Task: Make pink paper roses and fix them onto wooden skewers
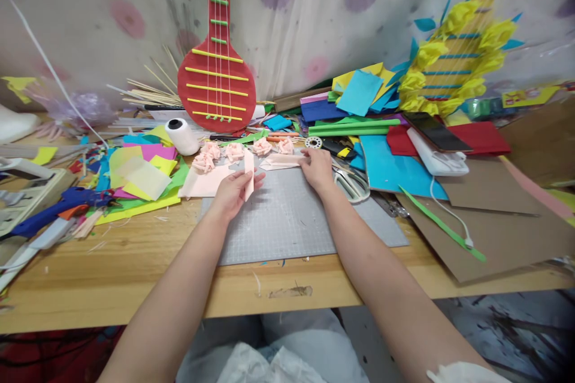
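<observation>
Far left, a blue glue gun lies with its nozzle turned inward, apparently parked well apart from your hands

Next, coloured paper heaped left of the grey cutting mat, probably to spare working surface; a white spool leans at its back

Pale pink flowers sit in a loose row behind your hands, likely set there so they stay uncrushed

Your left hand pinches a pale pink strip between thumb and fingers, near upright above the mat's left part; the light hold seems meant to avoid creasing it. Forearm slants in from lower left, palm turned inward

Your right hand is palm down, fingers curled at the right end of pale pink pieces lying flat, perhaps steadying them; pinching or only resting, you cannot tell from here. Forearm slants in from lower right

Just beside that wrist, scissors, handles towards you, presumably for easy pickup; farther right, a blue sheet
</observation>
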Demonstrator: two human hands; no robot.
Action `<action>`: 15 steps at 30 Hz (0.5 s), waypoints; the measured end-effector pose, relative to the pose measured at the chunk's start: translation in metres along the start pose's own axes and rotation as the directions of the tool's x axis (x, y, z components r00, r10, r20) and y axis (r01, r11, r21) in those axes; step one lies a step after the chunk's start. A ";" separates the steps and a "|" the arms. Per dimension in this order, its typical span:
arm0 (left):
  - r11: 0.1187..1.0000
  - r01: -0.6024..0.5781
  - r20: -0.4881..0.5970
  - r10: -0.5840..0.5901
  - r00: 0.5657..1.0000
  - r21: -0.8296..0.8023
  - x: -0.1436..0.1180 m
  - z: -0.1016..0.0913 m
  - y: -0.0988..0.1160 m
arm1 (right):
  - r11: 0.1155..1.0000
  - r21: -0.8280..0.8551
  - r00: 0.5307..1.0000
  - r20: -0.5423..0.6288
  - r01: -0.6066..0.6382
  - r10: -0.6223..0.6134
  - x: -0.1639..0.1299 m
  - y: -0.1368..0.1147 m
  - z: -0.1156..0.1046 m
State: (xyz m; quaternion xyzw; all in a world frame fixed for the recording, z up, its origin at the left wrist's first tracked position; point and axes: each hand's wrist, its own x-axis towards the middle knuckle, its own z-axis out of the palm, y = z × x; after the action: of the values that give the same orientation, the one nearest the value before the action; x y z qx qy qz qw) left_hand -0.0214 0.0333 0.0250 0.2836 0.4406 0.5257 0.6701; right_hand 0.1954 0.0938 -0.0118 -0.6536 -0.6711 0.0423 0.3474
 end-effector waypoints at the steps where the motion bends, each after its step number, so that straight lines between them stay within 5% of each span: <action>1: 1.000 0.000 0.002 0.000 1.000 -0.017 0.000 0.000 0.000 | 1.000 0.015 1.000 -0.003 0.005 -0.005 0.000 -0.001 -0.001; 6: 0.998 -0.006 0.023 0.008 1.000 -0.061 0.000 -0.001 0.001 | 0.964 0.264 0.999 -0.035 0.021 -0.012 -0.001 -0.005 -0.003; 10: 0.999 -0.033 0.020 0.034 0.999 -0.041 0.001 -0.002 0.002 | 0.804 0.588 0.995 0.037 -0.093 0.088 -0.008 -0.018 0.005; 15: 0.995 -0.090 -0.037 0.089 0.995 -0.037 0.005 -0.006 0.004 | 0.645 0.745 0.983 0.078 -0.170 0.168 -0.012 -0.026 0.012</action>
State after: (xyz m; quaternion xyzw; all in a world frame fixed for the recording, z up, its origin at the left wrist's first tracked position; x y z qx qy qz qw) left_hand -0.0286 0.0391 0.0239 0.2809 0.4290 0.5683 0.6434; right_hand 0.1665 0.0838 -0.0126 -0.5126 -0.5307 0.3469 0.5790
